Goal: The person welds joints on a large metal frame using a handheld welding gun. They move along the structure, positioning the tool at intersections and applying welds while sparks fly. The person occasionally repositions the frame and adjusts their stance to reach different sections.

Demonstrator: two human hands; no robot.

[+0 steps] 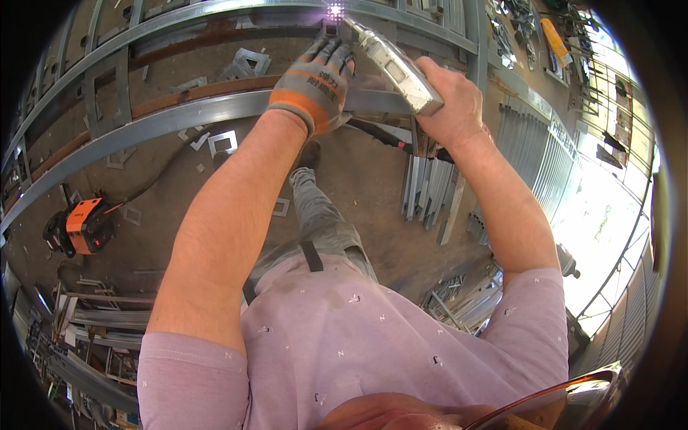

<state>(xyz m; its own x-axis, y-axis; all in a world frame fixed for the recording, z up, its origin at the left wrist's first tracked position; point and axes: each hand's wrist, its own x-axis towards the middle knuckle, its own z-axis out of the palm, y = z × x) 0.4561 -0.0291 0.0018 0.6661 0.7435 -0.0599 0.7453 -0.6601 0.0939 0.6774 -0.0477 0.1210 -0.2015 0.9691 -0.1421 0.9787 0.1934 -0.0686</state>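
Observation:
My right hand (453, 100), bare, is closed around the grip of a worn, pale boxy welding gun (393, 64). Its thin nozzle points up and left, and a bright violet-white arc (335, 10) glows at its tip on a galvanized steel rail (236, 8). Just below the arc sits a short piece of square metal tube (330, 29). My left hand (315, 82), in a grey and orange work glove, has its fingers bent and together against that piece; the glove hides part of the grip. The glove's wrist lies over a second, nearer steel rail (193, 111).
A black and orange portable machine (84, 226) with a cable stands on the floor at left. Cut metal plates (223, 142) are scattered below the frame. Steel profiles (430, 186) lie in bundles at right, and stacked metal (107, 315) is at lower left.

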